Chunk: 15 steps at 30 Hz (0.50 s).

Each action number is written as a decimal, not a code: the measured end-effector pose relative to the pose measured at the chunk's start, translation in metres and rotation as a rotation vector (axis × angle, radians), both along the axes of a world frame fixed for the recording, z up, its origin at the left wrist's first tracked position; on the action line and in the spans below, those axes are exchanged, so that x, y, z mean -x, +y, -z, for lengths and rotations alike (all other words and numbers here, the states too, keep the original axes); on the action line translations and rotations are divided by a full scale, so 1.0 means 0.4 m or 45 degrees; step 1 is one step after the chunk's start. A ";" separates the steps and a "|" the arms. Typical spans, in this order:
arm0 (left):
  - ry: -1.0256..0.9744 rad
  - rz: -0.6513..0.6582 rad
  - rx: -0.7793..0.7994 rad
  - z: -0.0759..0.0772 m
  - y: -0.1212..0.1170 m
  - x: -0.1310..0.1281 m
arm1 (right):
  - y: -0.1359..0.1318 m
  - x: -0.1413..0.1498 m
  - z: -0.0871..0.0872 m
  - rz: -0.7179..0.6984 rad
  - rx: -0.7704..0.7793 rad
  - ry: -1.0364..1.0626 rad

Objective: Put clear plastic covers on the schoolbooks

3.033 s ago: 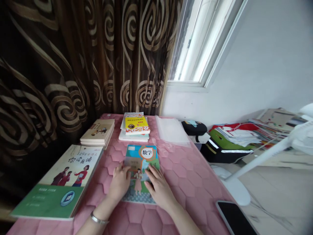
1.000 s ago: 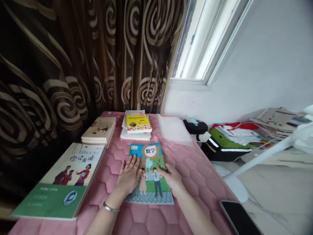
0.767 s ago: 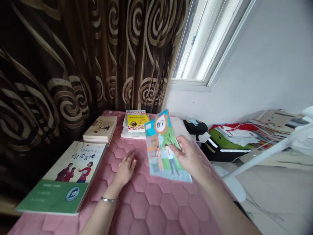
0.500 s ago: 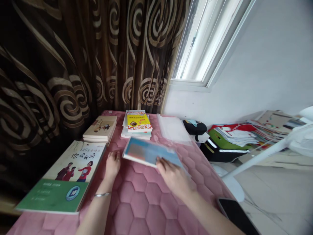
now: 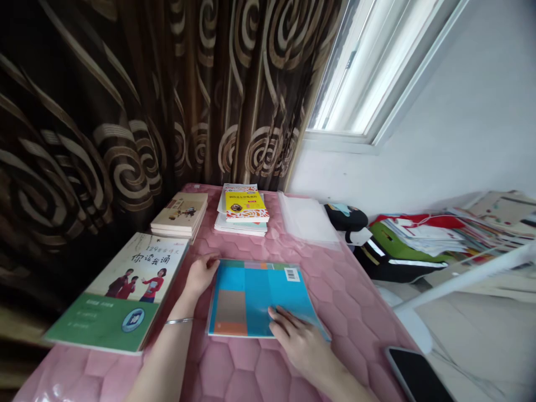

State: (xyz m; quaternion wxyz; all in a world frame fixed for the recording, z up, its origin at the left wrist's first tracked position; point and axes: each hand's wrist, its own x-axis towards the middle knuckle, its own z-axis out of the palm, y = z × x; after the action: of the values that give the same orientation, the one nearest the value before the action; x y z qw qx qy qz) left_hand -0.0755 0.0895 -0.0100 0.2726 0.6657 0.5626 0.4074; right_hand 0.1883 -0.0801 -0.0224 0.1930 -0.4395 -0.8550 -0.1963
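your smooth, faintly glossy blue paper-covered book [image 5: 272, 296] lies on quilted pink cloth [image 5: 234, 368]; you wear 1 shiny metal bracelet [image 5: 179, 321], near clear, wrinkled plastic sheeting [image 5: 307, 220].

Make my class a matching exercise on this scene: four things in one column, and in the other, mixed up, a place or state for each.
Column one
1. Blue book
2. Phone
3. Left hand
4. Book with three printed people

Column two
A. At the far left corner of an item with a barcode
B. Green on the lower part of its cover
C. Back cover up, under the fingers of the right hand
D. Dark screen up, at the right edge of the pink surface

Right pairs: 1-C, 2-D, 3-A, 4-B
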 end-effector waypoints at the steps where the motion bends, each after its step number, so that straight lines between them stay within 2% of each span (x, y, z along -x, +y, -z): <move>1: 0.029 0.012 -0.013 -0.001 -0.001 -0.003 | -0.006 0.001 -0.003 0.000 0.029 0.025; 9: 0.346 0.023 -0.081 0.001 -0.009 -0.018 | -0.030 0.013 -0.025 0.004 0.160 0.038; 15: 0.408 0.010 -0.050 -0.007 -0.017 -0.025 | -0.032 0.011 -0.050 -0.009 0.354 0.035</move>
State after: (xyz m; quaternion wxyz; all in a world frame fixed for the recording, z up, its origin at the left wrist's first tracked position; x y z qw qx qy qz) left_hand -0.0655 0.0827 -0.0071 0.1679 0.7296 0.5882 0.3059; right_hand 0.1839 -0.0929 -0.0024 0.1426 -0.4616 -0.8728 -0.0691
